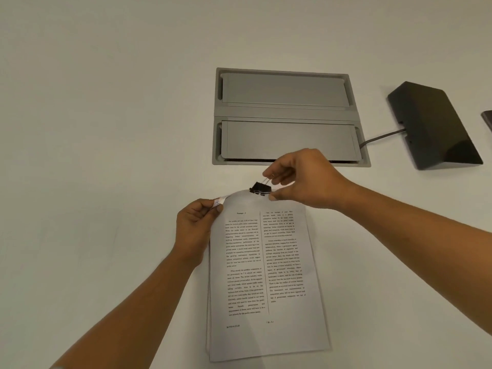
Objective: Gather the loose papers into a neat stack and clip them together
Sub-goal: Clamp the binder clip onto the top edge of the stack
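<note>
A stack of printed papers [263, 283] lies on the white table, its top page showing two columns of text. Its far edge is lifted and bowed upward. My left hand [195, 230] pinches the stack's far left corner. A black binder clip [258, 188] sits on the middle of the far edge. My right hand [300, 179] holds the clip's wire handles between fingers and thumb, just above the paper edge. Whether the clip's jaws have closed on the paper is hard to tell.
A grey recessed cable hatch [288, 113] with two flaps is set in the table just beyond my hands. A black wedge-shaped device [436, 123] with a cable stands at the right. A dark object [488, 119] shows at the right edge.
</note>
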A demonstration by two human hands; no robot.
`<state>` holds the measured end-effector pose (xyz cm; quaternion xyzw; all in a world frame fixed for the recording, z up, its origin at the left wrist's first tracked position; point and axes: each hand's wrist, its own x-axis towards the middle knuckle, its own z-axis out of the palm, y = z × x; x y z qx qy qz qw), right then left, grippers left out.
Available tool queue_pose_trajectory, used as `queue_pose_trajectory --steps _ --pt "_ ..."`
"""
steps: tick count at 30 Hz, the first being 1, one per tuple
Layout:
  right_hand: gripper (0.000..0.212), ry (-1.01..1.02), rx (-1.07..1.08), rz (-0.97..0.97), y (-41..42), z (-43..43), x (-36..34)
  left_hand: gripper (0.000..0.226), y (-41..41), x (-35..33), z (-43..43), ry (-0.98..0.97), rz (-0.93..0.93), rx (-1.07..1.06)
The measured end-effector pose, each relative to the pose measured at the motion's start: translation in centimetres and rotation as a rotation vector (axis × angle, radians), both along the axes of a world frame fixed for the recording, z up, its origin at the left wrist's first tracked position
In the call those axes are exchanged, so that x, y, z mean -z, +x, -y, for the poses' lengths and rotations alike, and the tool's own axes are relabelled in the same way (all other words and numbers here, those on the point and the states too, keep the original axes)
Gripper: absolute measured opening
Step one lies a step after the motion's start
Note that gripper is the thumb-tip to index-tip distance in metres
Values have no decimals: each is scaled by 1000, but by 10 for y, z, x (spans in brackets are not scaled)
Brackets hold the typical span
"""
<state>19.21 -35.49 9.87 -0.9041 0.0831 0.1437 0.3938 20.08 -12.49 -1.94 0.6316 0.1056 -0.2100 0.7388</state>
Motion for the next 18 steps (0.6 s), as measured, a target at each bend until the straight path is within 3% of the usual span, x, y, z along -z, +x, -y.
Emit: queue_pose_trajectory --steps 11,18 --pt "18 -222 -327 43 41 -22 13 19 0 -2 -1 -16 0 32" --pt "22 -279 -466 -14 62 -35 22 13 0 0 -2 -1 5 40"
